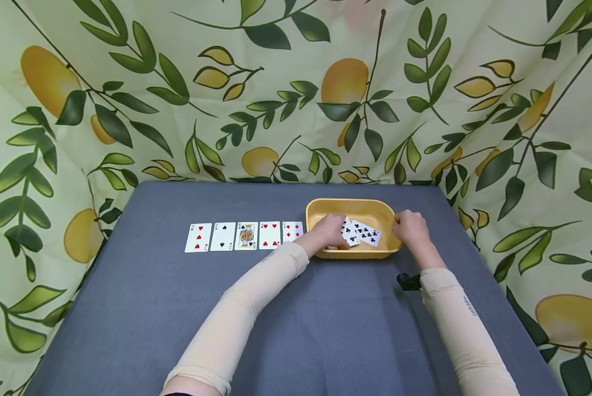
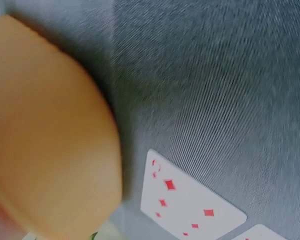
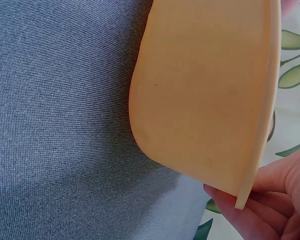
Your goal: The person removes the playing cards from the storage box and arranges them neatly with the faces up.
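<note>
A yellow plastic bin [image 1: 357, 254] stands on the table with clubs playing cards [image 1: 366, 233] lying face up inside. My left hand [image 1: 331, 230] reaches over the bin's left side, fingers down among the cards. Whether it grips a card is hidden. My right hand [image 1: 411, 227] pinches the bin's right rim between thumb and fingers; the right wrist view shows this hand [image 3: 277, 200] at the rim's corner. Left of the bin lies a row of face-up cards: a hearts card [image 1: 198, 237], a spades card [image 1: 222, 236], a king [image 1: 246, 236], another hearts card [image 1: 269, 235] and a diamonds card [image 2: 187, 202].
Grey-blue cloth covers the table [image 1: 315, 330]. A leaf-and-fruit patterned curtain [image 1: 286, 110] hangs behind and at both sides. A small black object [image 1: 407, 281] sticks out by the right wrist. My left forearm passes in front of the row's right end.
</note>
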The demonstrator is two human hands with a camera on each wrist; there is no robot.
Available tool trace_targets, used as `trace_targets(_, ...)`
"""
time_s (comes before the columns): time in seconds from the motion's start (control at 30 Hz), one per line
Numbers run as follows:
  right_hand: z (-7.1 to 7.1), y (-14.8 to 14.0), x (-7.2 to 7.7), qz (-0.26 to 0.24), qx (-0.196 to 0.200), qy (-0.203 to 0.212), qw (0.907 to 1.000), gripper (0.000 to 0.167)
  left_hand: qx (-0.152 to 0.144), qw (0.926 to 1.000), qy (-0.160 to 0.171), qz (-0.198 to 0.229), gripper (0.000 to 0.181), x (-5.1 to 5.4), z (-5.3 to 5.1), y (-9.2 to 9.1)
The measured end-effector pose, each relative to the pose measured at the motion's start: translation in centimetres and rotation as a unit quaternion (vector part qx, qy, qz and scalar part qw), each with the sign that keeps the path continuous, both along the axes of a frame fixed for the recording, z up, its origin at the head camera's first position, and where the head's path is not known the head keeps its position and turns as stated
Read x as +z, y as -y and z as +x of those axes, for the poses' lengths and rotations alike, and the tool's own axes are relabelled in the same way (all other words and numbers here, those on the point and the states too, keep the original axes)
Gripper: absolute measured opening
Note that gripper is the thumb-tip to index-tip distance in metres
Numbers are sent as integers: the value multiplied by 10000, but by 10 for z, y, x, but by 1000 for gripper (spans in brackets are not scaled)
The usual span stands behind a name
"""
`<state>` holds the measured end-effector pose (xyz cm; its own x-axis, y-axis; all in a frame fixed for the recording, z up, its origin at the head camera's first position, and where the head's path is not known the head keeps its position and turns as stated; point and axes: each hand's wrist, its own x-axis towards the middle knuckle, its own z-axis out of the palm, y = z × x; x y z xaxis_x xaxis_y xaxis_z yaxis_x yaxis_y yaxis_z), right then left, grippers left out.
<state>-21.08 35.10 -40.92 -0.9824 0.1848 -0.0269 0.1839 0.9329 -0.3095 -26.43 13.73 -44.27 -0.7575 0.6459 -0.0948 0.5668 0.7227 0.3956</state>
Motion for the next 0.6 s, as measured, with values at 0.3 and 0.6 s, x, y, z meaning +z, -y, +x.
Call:
trace_targets(0.3, 1, 1, 2, -98, -42, 65, 9999, 27, -164, 9995, 188, 181, 83, 24, 0, 14)
trace_targets(0.6, 1, 0, 1, -67, 5, 101, 9999, 24, -548, 9979, 88, 337, 81, 54, 4, 40)
